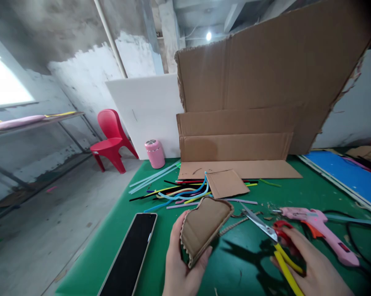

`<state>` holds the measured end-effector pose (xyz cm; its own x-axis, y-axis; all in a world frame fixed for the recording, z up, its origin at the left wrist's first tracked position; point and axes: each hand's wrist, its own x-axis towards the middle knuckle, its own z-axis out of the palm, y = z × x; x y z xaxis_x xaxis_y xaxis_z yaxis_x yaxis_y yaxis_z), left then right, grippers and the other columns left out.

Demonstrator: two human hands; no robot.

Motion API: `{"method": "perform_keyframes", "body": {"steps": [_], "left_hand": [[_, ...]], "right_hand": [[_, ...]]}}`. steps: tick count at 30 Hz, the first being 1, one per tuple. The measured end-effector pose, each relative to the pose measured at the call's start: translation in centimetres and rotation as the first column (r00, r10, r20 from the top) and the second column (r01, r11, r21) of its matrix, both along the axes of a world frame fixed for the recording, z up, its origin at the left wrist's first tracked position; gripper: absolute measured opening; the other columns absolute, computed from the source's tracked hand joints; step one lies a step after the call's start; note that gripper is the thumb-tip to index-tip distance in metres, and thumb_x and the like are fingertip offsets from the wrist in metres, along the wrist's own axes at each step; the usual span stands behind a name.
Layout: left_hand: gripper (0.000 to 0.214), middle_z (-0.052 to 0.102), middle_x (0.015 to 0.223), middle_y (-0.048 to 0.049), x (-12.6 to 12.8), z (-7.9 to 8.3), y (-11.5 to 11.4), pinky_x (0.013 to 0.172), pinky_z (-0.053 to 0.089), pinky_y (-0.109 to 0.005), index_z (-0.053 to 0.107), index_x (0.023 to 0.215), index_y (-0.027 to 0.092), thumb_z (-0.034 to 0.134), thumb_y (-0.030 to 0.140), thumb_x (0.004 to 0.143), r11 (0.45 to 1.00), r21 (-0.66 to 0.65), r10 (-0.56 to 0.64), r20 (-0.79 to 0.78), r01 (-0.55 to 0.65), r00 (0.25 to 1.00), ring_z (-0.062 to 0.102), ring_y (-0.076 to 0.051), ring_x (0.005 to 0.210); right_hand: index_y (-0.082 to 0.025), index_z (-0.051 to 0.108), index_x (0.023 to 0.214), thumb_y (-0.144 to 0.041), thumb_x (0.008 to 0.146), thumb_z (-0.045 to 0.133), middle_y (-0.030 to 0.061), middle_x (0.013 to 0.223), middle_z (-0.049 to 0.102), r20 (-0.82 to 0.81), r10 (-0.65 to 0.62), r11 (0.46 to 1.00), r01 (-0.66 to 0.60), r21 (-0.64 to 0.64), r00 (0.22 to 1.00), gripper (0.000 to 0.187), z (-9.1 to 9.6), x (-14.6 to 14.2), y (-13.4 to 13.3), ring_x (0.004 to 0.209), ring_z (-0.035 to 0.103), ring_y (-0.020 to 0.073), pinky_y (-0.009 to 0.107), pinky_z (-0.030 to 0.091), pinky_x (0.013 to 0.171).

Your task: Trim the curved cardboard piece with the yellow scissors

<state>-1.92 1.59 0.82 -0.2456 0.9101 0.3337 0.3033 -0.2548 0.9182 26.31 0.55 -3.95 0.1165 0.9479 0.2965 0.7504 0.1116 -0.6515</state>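
My left hand (185, 263) grips a folded cardboard piece (205, 226) with a curved outline and a ruffled corrugated edge. The thumb and fingers press it from both sides. In my right hand (308, 259) is a pair of scissors (261, 224) with silver blades and red and yellow handles. The blades look slightly parted and point up and left, to the right of the cardboard piece and apart from it. Thin cardboard strips (234, 226) lie between the piece and the blades. A pink glue gun (321, 230) rests on the green table just beyond my right hand.
A black-screened phone (130, 255) lies left of my left hand. Behind are colourful pipe cleaners (176, 195), a small cardboard square (226, 183), a pink canister (155, 154) and a large upright cardboard sheet (259, 74). A blue board (348, 172) lies right; a red chair (111, 139) stands left.
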Motion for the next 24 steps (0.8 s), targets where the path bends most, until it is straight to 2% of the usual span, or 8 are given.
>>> {"method": "perform_keyframes", "body": {"steps": [2,7,13,24], "left_hand": [[0.057,0.057,0.131,-0.0081,-0.3,-0.2,0.1,0.101,0.047,-0.039,0.046,0.131,0.027,0.065,0.034,0.078,0.998,0.054,0.024,-0.086,-0.019,0.996,0.055,-0.027,0.122],[0.059,0.053,0.135,-0.0118,-0.6,-1.0,0.3,0.104,0.044,-0.043,0.041,0.136,0.024,0.061,0.031,0.081,0.991,0.127,-0.012,-0.186,0.037,0.982,0.052,-0.029,0.124],[0.059,0.048,0.139,-0.0120,-0.6,-1.4,0.3,0.107,0.039,-0.048,0.038,0.139,0.026,0.058,0.029,0.083,0.980,0.183,-0.033,-0.211,0.073,0.977,0.046,-0.031,0.130],[0.065,0.047,0.139,-0.0123,-0.8,-1.2,0.3,0.105,0.041,-0.046,0.036,0.141,0.025,0.058,0.025,0.080,0.967,0.241,-0.007,-0.321,0.089,0.947,0.046,-0.031,0.129]], "right_hand": [[-0.019,0.059,0.110,-0.058,0.072,0.066,0.0133,0.113,0.066,0.101,-0.014,1.000,0.012,0.027,0.995,0.055,-1.2,0.6,0.0,0.097,0.066,0.0279,0.030,0.057,0.077],[-0.020,0.056,0.118,-0.059,0.077,0.062,0.0132,0.118,0.064,0.193,0.028,0.999,-0.030,0.009,0.981,0.056,-2.8,1.3,0.1,0.101,0.065,0.0281,0.032,0.056,0.081],[-0.018,0.062,0.113,-0.058,0.078,0.061,0.0143,0.116,0.065,0.257,0.058,0.996,-0.074,0.053,0.965,0.053,-1.6,0.9,0.1,0.104,0.064,0.0302,0.029,0.056,0.081],[-0.023,0.065,0.106,-0.054,0.080,0.062,0.0089,0.111,0.068,0.159,0.119,0.992,-0.125,0.031,0.980,0.041,-0.7,0.5,0.0,0.098,0.067,0.0250,0.022,0.056,0.076]]}}
